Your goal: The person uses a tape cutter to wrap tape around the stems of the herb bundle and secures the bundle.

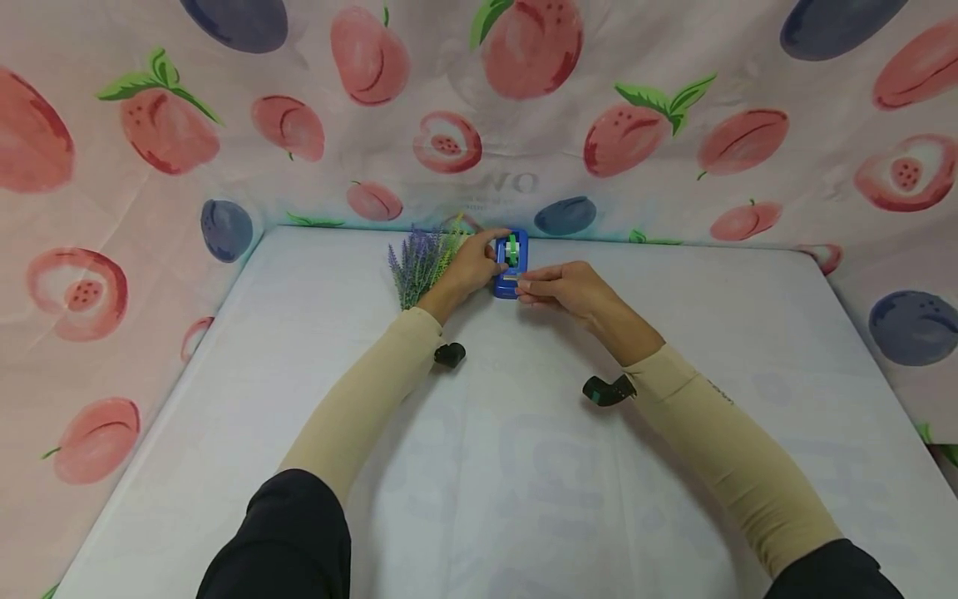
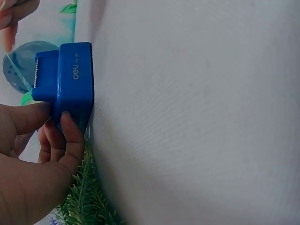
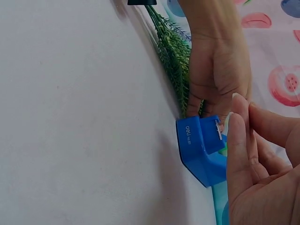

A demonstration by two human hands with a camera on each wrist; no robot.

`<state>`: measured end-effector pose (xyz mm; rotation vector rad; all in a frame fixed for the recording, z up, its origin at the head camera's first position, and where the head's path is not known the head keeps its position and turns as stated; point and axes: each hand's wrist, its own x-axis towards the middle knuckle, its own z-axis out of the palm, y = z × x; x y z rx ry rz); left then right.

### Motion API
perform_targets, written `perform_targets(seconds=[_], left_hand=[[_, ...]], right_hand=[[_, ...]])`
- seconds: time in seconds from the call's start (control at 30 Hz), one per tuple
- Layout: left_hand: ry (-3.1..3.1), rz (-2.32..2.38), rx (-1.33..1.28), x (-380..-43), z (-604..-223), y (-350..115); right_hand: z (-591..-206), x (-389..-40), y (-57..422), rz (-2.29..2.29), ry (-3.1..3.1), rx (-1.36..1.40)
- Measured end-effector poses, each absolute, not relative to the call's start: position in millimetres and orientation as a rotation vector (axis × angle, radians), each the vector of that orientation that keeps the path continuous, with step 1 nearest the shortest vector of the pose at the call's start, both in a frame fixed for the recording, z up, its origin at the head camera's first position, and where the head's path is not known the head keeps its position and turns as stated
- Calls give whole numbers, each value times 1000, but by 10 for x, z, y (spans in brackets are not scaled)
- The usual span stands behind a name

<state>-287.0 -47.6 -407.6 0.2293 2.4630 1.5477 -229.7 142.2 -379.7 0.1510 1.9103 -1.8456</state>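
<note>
A blue tape dispenser with a green tape roll core stands near the far edge of the table. My left hand grips its left side; in the left wrist view the fingers and thumb hold the dispenser body below its toothed cutter. Just in front and to the right, my right hand has thumb and fingertips pinched together. A thin clear strip of tape runs from the cutter side up to the right fingertips. In the right wrist view the strip is hard to make out.
Artificial purple and green flower sprigs lie left of the dispenser, partly behind the left hand. The white-covered table meets a fruit-print cloth at its far edge. Black wrist cameras jut out from both sleeves.
</note>
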Motion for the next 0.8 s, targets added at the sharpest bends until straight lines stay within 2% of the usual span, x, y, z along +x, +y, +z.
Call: perform_targets(seconds=[0.8], left_hand=[[2485, 1539, 262, -2881, -4086, -483]], right_hand=[[-3791, -2175, 1418, -1851, 1869, 111]])
